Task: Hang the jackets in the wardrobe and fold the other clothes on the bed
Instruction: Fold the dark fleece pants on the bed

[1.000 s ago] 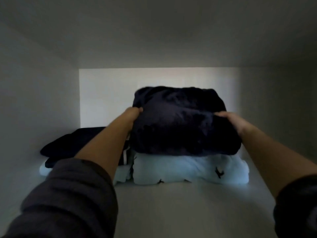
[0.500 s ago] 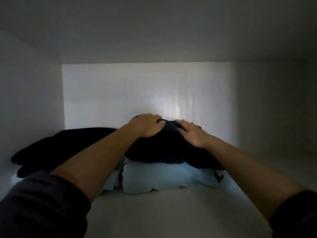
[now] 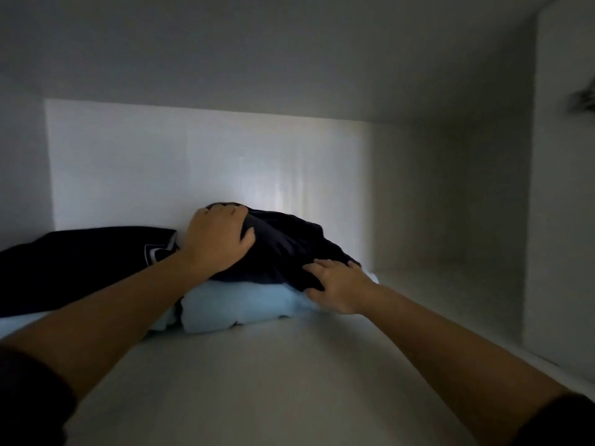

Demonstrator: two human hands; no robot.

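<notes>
A folded dark navy garment [image 3: 283, 249] lies on top of a folded light blue garment [image 3: 235, 305] on a white wardrobe shelf [image 3: 257, 381]. My left hand [image 3: 217, 241] presses down on the navy garment's top left part, fingers curved over its far edge. My right hand [image 3: 335, 286] rests flat with spread fingers on the garment's lower right corner, touching the light blue fabric underneath. Both forearms reach in from below, with dark sleeves at the frame's corners.
Another dark garment with a white emblem [image 3: 87, 262] lies to the left on more light blue fabric. The compartment's back wall [image 3: 193, 162] stands right behind the stack. A side panel [image 3: 563, 188] closes the right; bare shelf lies in front and to the right.
The navy garment went from being held up in both hands to lying on the light blue one. My right hand slid from its top down to the lower right corner.
</notes>
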